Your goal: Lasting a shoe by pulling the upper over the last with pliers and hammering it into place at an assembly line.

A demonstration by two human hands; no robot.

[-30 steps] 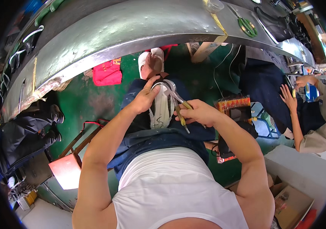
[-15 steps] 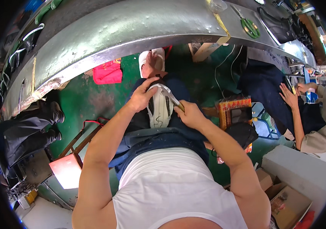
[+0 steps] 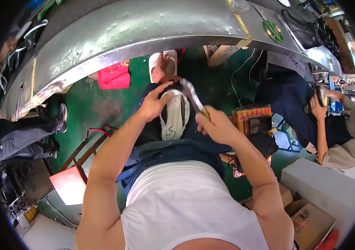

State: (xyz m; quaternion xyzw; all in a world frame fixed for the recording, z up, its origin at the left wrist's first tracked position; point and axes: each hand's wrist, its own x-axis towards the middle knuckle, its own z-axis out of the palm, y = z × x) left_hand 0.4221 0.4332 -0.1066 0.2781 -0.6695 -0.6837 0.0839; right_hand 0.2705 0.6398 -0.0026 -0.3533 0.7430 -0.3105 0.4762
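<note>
A shoe (image 3: 171, 121) lies between my thighs, its pale, stitched underside facing up and a dark band along one edge. My left hand (image 3: 154, 102) is closed around the shoe's far end, thumb on its rim. Over the right side of that same end, my right hand (image 3: 214, 123) grips a hammer (image 3: 193, 97) by its yellowish handle. The hammer's silvery head is blurred and tilted, near the fingers of my left hand. Whether the head touches the shoe, I cannot tell.
Ahead runs a metal-topped bench (image 3: 115, 27) with green-handled scissors (image 3: 273, 31) on it. A red cloth (image 3: 114, 76) lies on the green floor. A stool (image 3: 68, 185) stands to the left, a cardboard box (image 3: 312, 225) to the right. A co-worker (image 3: 325, 121) sits at the right.
My right hand has moved slightly right and the hammer's head has swung up off the shoe's middle toward its far end. My left hand keeps its hold.
</note>
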